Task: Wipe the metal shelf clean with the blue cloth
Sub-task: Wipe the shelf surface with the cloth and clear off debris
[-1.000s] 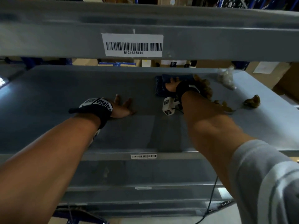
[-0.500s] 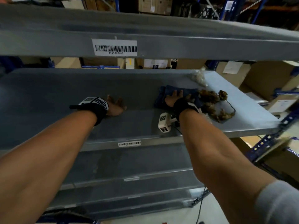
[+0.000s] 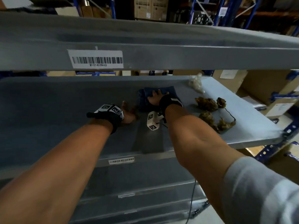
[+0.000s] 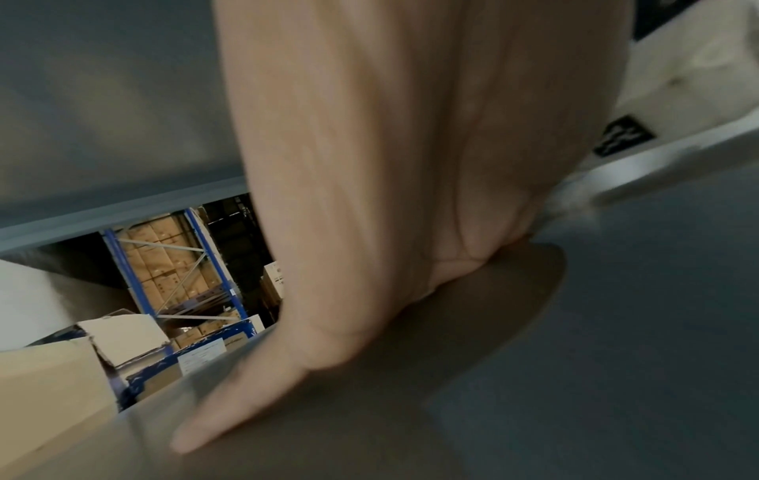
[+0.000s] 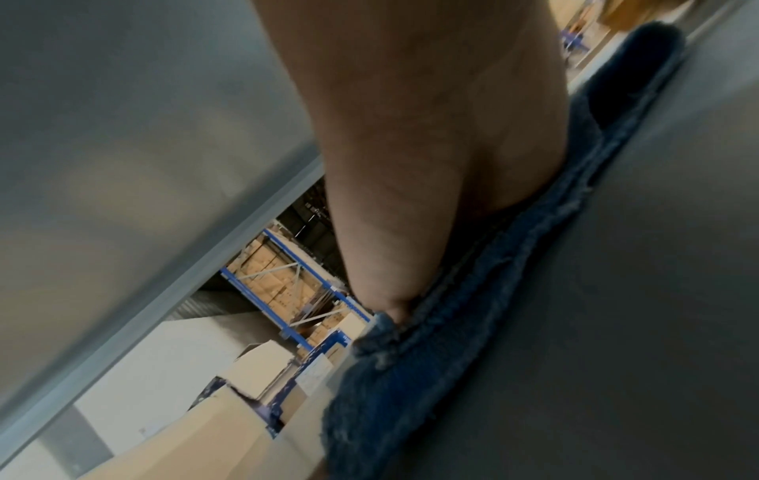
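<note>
Cloth: soft, limp blue terry cloth (image 3: 168, 91) on grey metal shelf (image 3: 64, 97); likely bunches; best pressed mid-fold
Right hand (image 3: 154, 98): fingers (image 3: 159, 91) flat on it
Left hand (image 3: 128, 113): beside cloth, fingers straight, holding nothing

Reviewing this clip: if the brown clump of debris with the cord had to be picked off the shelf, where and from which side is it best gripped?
Probably at the bulky clump, pinched from above, coming from the shelf's open front edge. The thin cord lies flat in a loop and offers little to pinch. The right hand, now flat on the blue cloth, is the nearer one.
</note>
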Tool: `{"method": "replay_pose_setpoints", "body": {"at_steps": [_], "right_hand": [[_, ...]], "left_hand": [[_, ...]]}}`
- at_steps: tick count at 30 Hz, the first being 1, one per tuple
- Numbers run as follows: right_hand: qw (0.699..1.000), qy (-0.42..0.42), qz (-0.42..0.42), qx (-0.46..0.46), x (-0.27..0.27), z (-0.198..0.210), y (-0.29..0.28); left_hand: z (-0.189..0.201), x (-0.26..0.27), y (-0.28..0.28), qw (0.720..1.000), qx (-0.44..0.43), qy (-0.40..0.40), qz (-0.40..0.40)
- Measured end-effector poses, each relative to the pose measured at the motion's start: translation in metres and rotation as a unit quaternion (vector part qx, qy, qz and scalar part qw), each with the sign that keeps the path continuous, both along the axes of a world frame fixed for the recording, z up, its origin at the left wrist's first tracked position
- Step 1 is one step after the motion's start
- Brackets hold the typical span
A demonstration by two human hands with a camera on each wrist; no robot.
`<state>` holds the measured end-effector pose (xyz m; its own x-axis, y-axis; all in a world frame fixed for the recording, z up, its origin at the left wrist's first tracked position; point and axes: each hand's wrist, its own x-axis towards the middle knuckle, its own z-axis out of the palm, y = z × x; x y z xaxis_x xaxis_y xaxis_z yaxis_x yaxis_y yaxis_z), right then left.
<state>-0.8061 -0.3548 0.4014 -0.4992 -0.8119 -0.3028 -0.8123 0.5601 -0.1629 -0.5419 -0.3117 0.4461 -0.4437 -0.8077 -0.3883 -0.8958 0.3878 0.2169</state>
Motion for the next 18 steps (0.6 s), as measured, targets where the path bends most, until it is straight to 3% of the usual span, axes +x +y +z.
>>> {"method": "replay_pose_setpoints", "body": {"at_steps": [3,7,11,18], "right_hand": [[1.000,-0.001,0.026,0.000,0.006,0.016,-0.017],[0.997,-0.018,0.067,-0.018,0.015,0.051,-0.008],[0.995,-0.034,0.089,-0.022,-0.007,0.057,-0.018],[0.992,-0.047,0.084,-0.081,-0.062,0.061,-0.023]], "left_hand": [[0.003,-0.011,-0.015,0.997,0.001,0.043,0.069],[-0.005,-0.029,-0.016,0.998,-0.052,-0.030,0.006],[0.001,-0.051,-0.009,0.997,-0.066,-0.042,0.014],[0.021,-0.059,0.006,0.991,-0.072,-0.100,-0.053]]}}
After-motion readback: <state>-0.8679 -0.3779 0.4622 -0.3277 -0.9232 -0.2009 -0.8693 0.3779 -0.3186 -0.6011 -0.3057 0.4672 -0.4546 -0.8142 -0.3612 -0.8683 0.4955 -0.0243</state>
